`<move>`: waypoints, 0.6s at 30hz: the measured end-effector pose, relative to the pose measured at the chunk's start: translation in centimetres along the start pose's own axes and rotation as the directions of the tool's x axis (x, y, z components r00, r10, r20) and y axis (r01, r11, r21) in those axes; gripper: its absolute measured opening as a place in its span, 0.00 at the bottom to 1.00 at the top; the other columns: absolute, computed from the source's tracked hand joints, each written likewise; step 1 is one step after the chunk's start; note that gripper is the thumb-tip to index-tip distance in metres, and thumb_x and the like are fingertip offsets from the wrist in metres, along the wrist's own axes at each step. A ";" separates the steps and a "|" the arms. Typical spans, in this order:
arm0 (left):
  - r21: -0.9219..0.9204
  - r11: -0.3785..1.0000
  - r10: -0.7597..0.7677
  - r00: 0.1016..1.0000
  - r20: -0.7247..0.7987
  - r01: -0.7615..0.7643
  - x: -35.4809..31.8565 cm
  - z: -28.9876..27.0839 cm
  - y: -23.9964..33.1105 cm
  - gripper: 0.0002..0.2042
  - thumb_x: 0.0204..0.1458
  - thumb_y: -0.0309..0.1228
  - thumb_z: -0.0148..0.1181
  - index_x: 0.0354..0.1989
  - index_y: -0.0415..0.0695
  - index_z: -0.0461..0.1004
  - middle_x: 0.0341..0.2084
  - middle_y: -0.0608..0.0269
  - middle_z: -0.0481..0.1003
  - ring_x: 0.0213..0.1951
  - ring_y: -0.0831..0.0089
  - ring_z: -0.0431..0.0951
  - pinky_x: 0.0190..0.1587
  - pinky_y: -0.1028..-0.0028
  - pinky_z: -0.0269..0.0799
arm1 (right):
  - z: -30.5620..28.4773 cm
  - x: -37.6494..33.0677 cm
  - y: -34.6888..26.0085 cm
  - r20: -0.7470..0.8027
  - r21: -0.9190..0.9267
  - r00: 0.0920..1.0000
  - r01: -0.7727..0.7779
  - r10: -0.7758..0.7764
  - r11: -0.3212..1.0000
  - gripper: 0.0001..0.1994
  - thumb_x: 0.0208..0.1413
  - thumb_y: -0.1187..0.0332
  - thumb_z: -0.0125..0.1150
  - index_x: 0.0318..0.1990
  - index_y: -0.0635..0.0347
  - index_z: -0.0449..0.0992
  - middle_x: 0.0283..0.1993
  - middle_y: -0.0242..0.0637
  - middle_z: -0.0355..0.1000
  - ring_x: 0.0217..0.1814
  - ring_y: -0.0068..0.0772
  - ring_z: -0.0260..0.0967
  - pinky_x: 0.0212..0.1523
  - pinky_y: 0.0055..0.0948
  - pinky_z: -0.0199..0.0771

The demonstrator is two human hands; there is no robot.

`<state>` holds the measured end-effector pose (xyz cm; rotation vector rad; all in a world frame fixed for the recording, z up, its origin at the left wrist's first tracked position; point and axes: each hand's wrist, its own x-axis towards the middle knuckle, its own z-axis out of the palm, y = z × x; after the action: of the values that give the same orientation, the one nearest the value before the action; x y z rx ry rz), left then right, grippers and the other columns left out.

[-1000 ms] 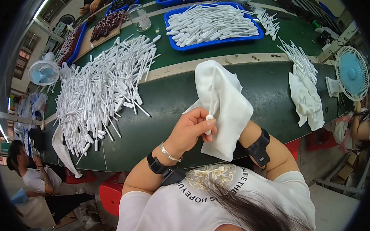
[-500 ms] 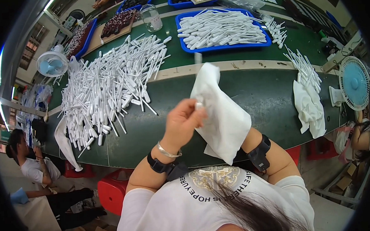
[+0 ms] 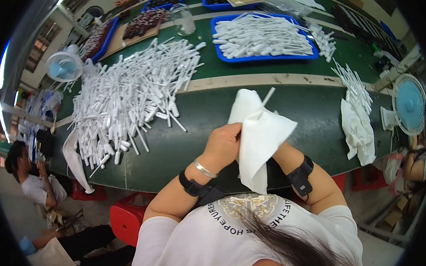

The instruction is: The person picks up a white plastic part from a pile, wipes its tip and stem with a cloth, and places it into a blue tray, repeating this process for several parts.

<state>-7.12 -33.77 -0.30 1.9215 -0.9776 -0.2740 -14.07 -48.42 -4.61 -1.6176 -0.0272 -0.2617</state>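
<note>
A white cloth (image 3: 263,140) hangs bunched in front of me above the table, draped over my right hand, whose fingers it hides. The cloth is gathered into a fold near its top, where a thin white plastic stick (image 3: 269,96) pokes out. My left hand (image 3: 224,143) is closed at the left edge of the cloth, in line with that stick; the part inside the fingers is hidden. To the left lies a big loose heap of white plastic sticks with thick rounded ends (image 3: 126,98).
A blue tray (image 3: 267,59) of similar sticks stands beyond a pale strip. At the right are a small stick bundle (image 3: 356,91), a crumpled white cloth (image 3: 357,131) and a fan (image 3: 410,104). Another fan (image 3: 63,67), a glass jar (image 3: 183,22) and a seated person (image 3: 37,181) are leftward.
My left hand has come lower and against the cloth. The cloth has folded around the stick, which now leans to the right instead of standing upright. The view has shifted slightly.
</note>
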 end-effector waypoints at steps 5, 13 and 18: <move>0.051 0.993 0.110 0.993 -0.046 -0.108 -0.3 -0.6 0.9 0.08 0.43 0.27 0.56 0.33 0.43 0.72 0.24 0.54 0.72 0.25 0.60 0.73 0.26 0.73 0.68 | -1.1 0.4 -2.2 -0.197 0.438 0.965 -0.072 0.174 0.896 0.15 0.53 0.66 0.48 0.48 0.60 0.62 0.43 0.37 0.66 0.42 0.31 0.65 0.43 0.28 0.68; 0.303 0.911 0.345 0.919 -0.192 -0.279 -2.3 -0.8 0.7 0.03 0.39 0.26 0.55 0.22 0.44 0.67 0.17 0.61 0.65 0.20 0.61 0.68 0.22 0.67 0.64 | 0.0 0.3 -1.4 0.041 0.999 0.978 -0.045 0.206 0.016 0.17 0.56 0.63 0.44 0.50 0.61 0.60 0.46 0.39 0.65 0.45 0.35 0.64 0.47 0.32 0.66; 0.264 0.888 0.427 0.889 -0.165 -0.377 -0.5 0.1 1.7 0.04 0.37 0.26 0.55 0.19 0.44 0.65 0.15 0.62 0.64 0.19 0.62 0.67 0.20 0.68 0.63 | -1.4 -0.2 4.0 -0.079 0.901 0.995 0.042 -0.068 -0.433 0.18 0.56 0.60 0.43 0.48 0.63 0.62 0.44 0.41 0.66 0.45 0.38 0.65 0.47 0.35 0.66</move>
<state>-8.44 -33.87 0.97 1.8418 -1.2712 0.3002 -13.79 -50.00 -8.57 0.3890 -0.2984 -0.1651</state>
